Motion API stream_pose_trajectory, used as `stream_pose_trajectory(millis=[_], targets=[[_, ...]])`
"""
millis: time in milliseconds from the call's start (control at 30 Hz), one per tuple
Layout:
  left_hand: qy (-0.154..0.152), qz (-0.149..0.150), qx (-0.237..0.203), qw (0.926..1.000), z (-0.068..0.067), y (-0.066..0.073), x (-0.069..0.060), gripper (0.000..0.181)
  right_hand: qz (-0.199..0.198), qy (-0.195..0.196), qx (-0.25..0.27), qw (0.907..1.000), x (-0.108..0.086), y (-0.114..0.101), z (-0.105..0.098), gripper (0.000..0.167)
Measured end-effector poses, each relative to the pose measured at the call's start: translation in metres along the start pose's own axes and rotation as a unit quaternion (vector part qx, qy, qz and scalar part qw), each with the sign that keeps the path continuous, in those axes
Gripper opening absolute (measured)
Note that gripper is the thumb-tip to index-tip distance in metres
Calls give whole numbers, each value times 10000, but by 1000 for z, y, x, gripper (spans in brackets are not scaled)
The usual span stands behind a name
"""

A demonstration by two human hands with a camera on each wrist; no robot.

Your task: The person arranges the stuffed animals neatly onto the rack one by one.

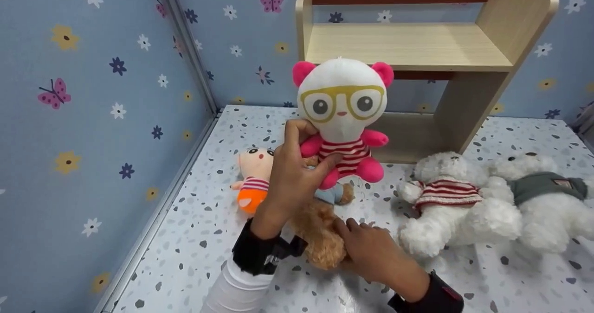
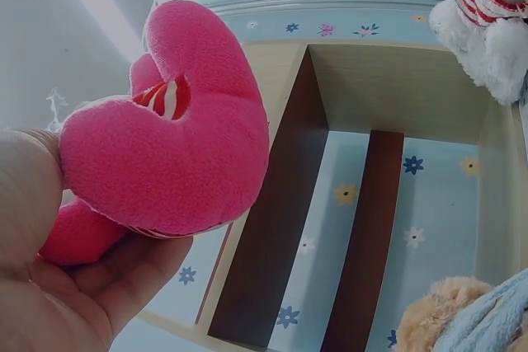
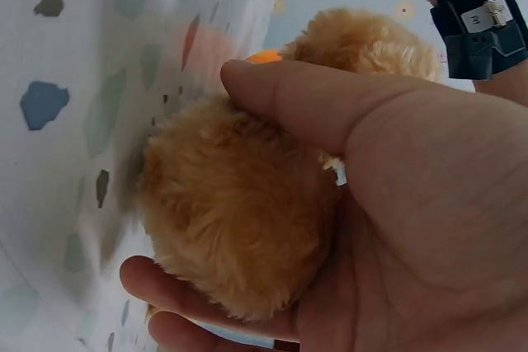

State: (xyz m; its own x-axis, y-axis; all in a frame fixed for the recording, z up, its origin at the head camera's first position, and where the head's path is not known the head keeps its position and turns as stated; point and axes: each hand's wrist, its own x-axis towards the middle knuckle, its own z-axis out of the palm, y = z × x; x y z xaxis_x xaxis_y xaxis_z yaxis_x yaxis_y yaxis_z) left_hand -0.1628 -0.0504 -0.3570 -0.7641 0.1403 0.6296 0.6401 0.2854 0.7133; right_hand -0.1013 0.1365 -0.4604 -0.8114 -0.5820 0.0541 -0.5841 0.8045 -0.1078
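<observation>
My left hand (image 1: 297, 174) grips a white and pink panda plush (image 1: 342, 118) with yellow glasses and a red-striped body, held up in front of the shelf. In the left wrist view the pink underside of the panda plush (image 2: 177, 154) shows, with fingers wrapped beneath it. Lower down, my right hand (image 1: 376, 252) holds a leg of a brown teddy bear (image 1: 320, 243) that lies on the table. The right wrist view shows thumb and fingers around the teddy bear's furry leg (image 3: 239, 204). The left hand and panda hide part of the brown bear.
A wooden shelf unit (image 1: 408, 46) stands at the back. Left of the brown bear lies a small orange plush (image 1: 253, 183). On the right are a white bear in a striped shirt (image 1: 448, 201) and another in a green shirt (image 1: 547, 197). Flowered walls (image 1: 116, 132) border the speckled table (image 1: 195, 239).
</observation>
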Motion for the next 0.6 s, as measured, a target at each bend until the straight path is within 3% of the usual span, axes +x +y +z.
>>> stream_pose_trajectory(millis=[300,600], targets=[[49,10,21,10000,2,1,2,56,81,-184,201,9996,3,6,10,76],[79,-230,198,9995,7,-2,-1,51,66,-361,-301,9989,9,5,21,82]])
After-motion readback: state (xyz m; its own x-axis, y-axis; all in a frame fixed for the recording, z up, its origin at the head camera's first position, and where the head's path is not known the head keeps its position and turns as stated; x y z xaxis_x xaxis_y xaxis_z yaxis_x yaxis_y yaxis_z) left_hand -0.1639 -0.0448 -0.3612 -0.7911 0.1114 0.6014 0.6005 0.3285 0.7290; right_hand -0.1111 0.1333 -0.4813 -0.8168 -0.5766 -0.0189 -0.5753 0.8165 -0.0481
